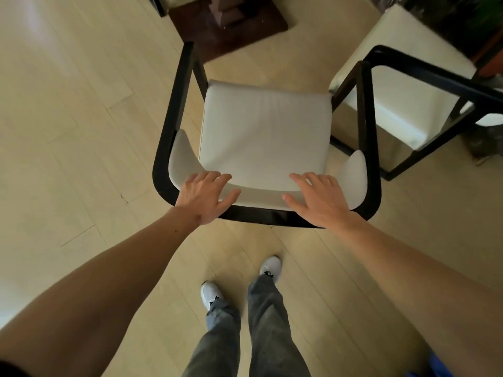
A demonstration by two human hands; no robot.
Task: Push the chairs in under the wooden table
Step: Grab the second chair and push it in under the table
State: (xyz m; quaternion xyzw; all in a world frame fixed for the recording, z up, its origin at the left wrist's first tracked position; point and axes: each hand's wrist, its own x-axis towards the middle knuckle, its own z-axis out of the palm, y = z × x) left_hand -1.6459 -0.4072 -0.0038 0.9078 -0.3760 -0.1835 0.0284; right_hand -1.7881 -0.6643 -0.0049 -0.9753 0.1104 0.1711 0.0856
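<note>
A chair point(264, 131) with a black curved frame and a white cushioned seat stands right below me, its backrest toward me. My left hand point(205, 195) rests on the left part of the backrest's top, fingers spread. My right hand point(317, 198) lies flat on the right part of the same backrest, fingers apart. A second chair point(402, 104) of the same kind stands to the right, close beside the first. The dark wooden table base point(226, 25) shows at the top, beyond the first chair's seat. The tabletop is out of view.
Pale wooden floor point(81, 131) lies all around. My feet in white shoes point(212, 293) stand behind the chair. Dark plants and clutter point(462, 20) fill the top right corner behind the second chair.
</note>
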